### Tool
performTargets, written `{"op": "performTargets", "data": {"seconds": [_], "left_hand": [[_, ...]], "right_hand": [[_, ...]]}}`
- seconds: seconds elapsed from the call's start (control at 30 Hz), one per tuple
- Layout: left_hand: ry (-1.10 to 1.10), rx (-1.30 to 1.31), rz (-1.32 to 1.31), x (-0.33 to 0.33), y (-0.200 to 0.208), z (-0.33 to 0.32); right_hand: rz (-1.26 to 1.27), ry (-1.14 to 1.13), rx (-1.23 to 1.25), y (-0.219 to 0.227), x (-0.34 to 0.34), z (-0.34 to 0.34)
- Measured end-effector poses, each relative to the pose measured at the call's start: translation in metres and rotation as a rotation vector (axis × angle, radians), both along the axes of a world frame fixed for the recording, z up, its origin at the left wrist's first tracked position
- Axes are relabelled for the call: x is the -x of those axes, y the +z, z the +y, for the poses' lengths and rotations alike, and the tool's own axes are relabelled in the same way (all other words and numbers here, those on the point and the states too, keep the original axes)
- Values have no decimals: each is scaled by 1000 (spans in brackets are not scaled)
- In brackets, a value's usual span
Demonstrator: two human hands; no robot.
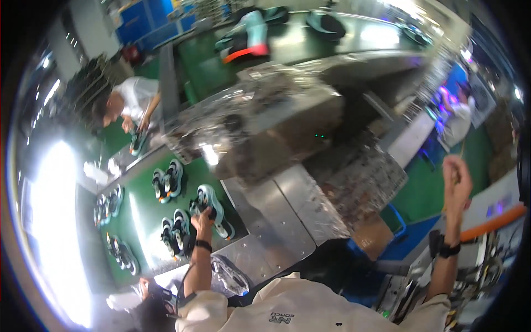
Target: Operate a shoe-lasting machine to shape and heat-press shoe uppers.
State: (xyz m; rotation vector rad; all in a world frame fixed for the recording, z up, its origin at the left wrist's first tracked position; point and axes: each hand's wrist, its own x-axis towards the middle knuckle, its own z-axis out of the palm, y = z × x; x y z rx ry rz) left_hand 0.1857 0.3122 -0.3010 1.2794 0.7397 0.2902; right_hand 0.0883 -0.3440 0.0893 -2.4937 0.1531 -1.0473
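Observation:
On the green conveyor belt, a pair of sneakers (209, 196) lies at its right edge, black with mint-green soles. My left hand (202, 219) is closed on the dark upper of one of them; its fingertips are partly hidden by the shoe. My right hand (458, 180) is raised far to the right, away from the belt, with its fingers bent together. Whatever it may hold is too blurred to make out. Beside my left hand stands another pair of sneakers (176, 232). A white-and-grey shoe (229, 275) lies near my left forearm.
More pairs of sneakers (167, 180) are spread along the belt (138, 188). A foil-wrapped machine (265, 127) fills the middle, with a metal plate (276, 221) before it. Co-workers (133, 105) sit at the far left and far right. An orange hose (492, 224) runs beside my right arm.

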Motion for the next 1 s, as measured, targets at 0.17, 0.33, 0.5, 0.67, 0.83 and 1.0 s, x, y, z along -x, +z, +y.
{"op": "performTargets", "data": {"seconds": [0.17, 0.33, 0.5, 0.67, 0.83, 1.0], "left_hand": [[175, -201, 137, -83, -40, 49], [-64, -484, 452, -163, -41, 100], [-88, -758, 530, -207, -94, 143], [-72, -800, 438, -242, -100, 144], [-99, -780, 534, -241, -144, 180], [-148, -729, -103, -225, -85, 69]], "right_hand": [[137, 247, 113, 71, -211, 16], [267, 222, 75, 90, -375, -5], [513, 73, 187, 86, -494, 5], [524, 245, 262, 86, -480, 18], [484, 324, 286, 75, -499, 37], [291, 46, 492, 95, -482, 10]]}}
